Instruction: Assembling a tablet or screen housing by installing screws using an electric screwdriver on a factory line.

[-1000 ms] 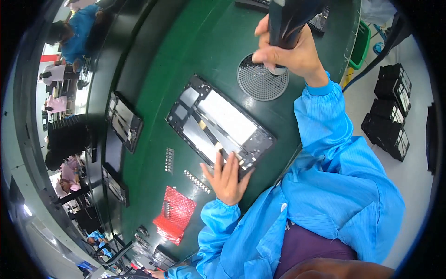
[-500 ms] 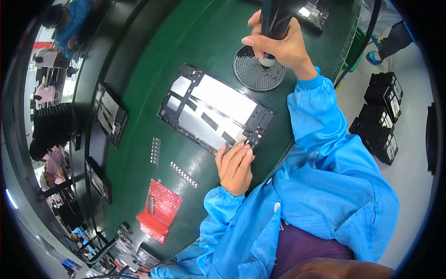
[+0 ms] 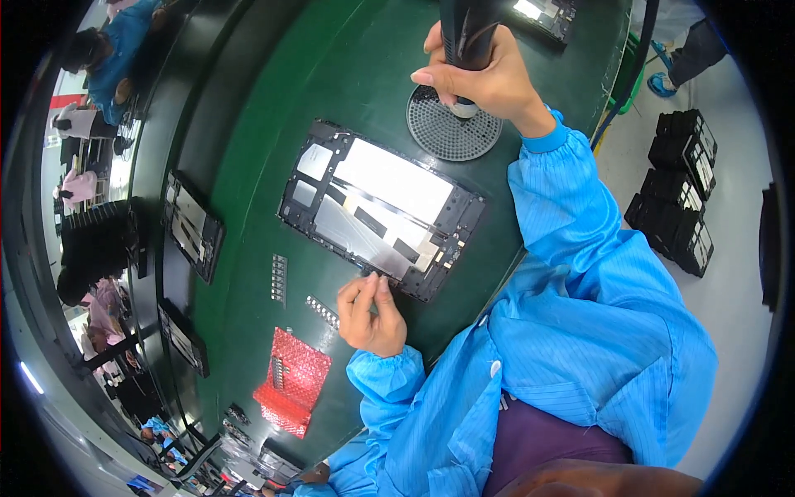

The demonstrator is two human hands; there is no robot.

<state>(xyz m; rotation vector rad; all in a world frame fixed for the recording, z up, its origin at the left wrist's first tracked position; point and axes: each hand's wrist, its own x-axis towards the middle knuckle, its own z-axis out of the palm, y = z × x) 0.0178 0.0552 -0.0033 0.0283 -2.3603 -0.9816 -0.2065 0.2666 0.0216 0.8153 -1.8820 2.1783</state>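
Note:
My right hand [image 3: 497, 79] is wrapped round a black electric screwdriver [image 3: 470, 33], its lower end down at a round grey perforated screw tray [image 3: 455, 141] with small dark screws on its far left side. Left of centre lies an opened tablet housing [image 3: 397, 178], black-framed with silver and white panels inside. My left hand [image 3: 373, 319] is at the housing's near edge, thumb and fingers pinched together. Whatever sits between those fingertips is too small or hidden to make out. A strip of small metallic parts [image 3: 321, 311] lies just left of this hand, partly covered by it.
Another parts strip [image 3: 279, 277] and red bubble wrap [image 3: 294, 385] lie on the green table [image 3: 248, 207]. Two more housings [image 3: 192, 224] rest along the left side; another device [image 3: 542, 18] is at the far right. Stacked devices [image 3: 683, 190] stand on the floor at right.
My left hand has moved left along the near edge of the housing, and its fingers have drawn into a pinch. My right hand still holds the screwdriver over the tray. The whole view has shifted slightly.

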